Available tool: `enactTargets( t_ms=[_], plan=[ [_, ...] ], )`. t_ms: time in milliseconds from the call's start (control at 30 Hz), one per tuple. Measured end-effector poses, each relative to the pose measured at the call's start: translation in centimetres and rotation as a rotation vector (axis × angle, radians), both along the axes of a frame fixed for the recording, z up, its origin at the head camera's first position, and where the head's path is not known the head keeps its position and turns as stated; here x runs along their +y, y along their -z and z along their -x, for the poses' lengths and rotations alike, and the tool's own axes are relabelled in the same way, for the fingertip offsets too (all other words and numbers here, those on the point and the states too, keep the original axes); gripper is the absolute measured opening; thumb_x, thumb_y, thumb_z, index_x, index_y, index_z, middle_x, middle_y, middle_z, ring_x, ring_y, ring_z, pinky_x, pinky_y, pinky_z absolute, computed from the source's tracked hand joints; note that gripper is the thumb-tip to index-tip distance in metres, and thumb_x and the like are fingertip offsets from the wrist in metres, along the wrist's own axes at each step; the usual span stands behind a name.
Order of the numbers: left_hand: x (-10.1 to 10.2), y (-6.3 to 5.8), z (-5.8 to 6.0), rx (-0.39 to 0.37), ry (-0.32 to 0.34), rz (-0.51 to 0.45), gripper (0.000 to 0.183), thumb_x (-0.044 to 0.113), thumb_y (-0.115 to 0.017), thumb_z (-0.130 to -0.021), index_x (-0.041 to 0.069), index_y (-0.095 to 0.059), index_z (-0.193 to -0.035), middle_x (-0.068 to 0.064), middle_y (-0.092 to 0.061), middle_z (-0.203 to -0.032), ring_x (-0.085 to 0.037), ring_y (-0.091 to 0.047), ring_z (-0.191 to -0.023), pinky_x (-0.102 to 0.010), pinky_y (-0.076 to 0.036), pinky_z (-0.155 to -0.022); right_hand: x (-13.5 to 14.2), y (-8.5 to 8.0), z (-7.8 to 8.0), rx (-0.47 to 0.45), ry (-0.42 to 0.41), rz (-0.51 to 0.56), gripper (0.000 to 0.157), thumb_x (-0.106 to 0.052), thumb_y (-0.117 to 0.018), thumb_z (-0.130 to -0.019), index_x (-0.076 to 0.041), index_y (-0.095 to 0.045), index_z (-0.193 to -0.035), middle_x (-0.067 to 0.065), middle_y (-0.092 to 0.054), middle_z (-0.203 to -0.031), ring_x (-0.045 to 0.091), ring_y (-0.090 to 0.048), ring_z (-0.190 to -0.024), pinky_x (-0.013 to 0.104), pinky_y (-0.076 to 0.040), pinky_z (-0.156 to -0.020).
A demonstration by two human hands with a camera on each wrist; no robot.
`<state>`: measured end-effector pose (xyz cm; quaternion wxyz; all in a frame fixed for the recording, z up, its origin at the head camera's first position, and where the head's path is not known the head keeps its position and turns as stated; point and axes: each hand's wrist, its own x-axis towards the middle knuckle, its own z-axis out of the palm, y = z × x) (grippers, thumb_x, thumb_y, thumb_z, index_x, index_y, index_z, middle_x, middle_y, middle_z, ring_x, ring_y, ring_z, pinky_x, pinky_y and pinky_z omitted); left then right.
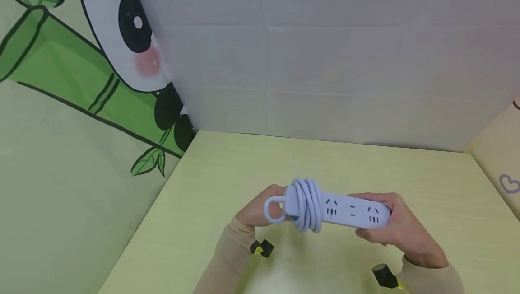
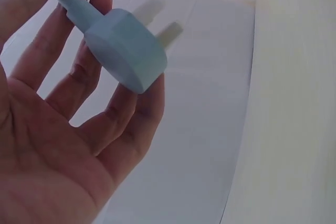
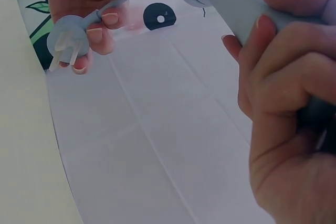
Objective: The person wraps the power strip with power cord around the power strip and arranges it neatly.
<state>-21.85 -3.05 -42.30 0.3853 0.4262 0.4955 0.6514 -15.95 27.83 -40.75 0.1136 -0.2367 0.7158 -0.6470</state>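
A white power strip [image 1: 345, 210] hangs over the table, its socket face showing in the head view. Its cord [image 1: 307, 206] is wound in several loops around the left end. My right hand [image 1: 408, 228] grips the strip's right end, thumb on the near edge and fingers along the far edge. Behind the wound end is my left hand [image 1: 260, 208], partly hidden by the coil. The left wrist view shows the plug [image 2: 126, 51] lying against its fingers, prongs pointing away from the palm. In the right wrist view its thumb and fingers pinch the cord just behind the plug [image 3: 67, 39].
A pale yellow tabletop [image 1: 195, 240] lies under both hands. Behind it rises a light grey wall panel [image 1: 325, 59]. On the left stands a panel [image 1: 61, 172] with a panda and bamboo picture, and a side panel [image 1: 495, 158] closes the right.
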Motion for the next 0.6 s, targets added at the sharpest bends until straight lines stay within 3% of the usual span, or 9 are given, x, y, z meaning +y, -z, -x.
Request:
enactTargets(
  t_ms=[33,100,233,467,600],
  plan=[
    [-0.5,0.2,-0.1,0.445,-0.226,0.117,0.020,0.002,-0.062,-0.097,-0.006,-0.066,-0.114,-0.019,-0.069,-0.101,0.004,-0.055,-0.094,-0.016,-0.046,-0.088,0.0,0.0,0.1,0.003,-0.009,-0.004,0.056,0.012,-0.073,-0.079,-0.014,-0.069,-0.128,-0.004,-0.076,-0.105,0.009,-0.066,-0.078,0.029,-0.043,-0.039],
    [-1.3,0.7,-0.3,0.587,-0.497,0.117,0.011,0.000,-0.065,-0.090,-0.003,-0.070,-0.100,-0.021,-0.068,-0.095,0.001,-0.055,-0.091,-0.022,-0.049,-0.086,-0.1,-0.1,0.2,-0.004,-0.021,-0.010,0.055,0.011,-0.073,-0.079,-0.013,-0.069,-0.128,-0.003,-0.076,-0.105,0.010,-0.066,-0.080,0.029,-0.044,-0.041],
    [-1.7,0.8,-0.3,0.556,-0.532,0.150,0.012,0.008,-0.063,-0.093,0.001,-0.071,-0.097,-0.017,-0.064,-0.095,-0.007,-0.053,-0.090,-0.027,-0.050,-0.084,-0.2,-0.3,0.5,-0.018,-0.043,-0.015,0.055,0.011,-0.073,-0.079,-0.013,-0.069,-0.129,-0.002,-0.076,-0.105,0.010,-0.065,-0.079,0.028,-0.044,-0.042],
    [-1.3,0.4,-0.1,0.597,-0.488,0.049,0.011,-0.003,-0.063,-0.094,0.002,-0.065,-0.103,-0.015,-0.058,-0.091,-0.007,-0.051,-0.090,-0.025,-0.049,-0.084,-0.1,-0.8,1.1,0.070,-0.103,-0.002,0.057,0.016,-0.072,-0.077,-0.010,-0.069,-0.128,-0.003,-0.076,-0.111,0.010,-0.066,-0.086,0.029,-0.051,-0.051],
    [-1.2,-0.1,-0.2,0.603,-0.498,0.022,0.016,-0.004,-0.065,-0.093,0.000,-0.067,-0.108,-0.017,-0.062,-0.096,-0.010,-0.056,-0.094,-0.028,-0.053,-0.088,0.0,-1.1,1.4,0.123,-0.134,0.006,0.059,0.018,-0.072,-0.076,-0.009,-0.069,-0.128,-0.004,-0.076,-0.112,0.011,-0.066,-0.086,0.030,-0.053,-0.052]
  ],
)
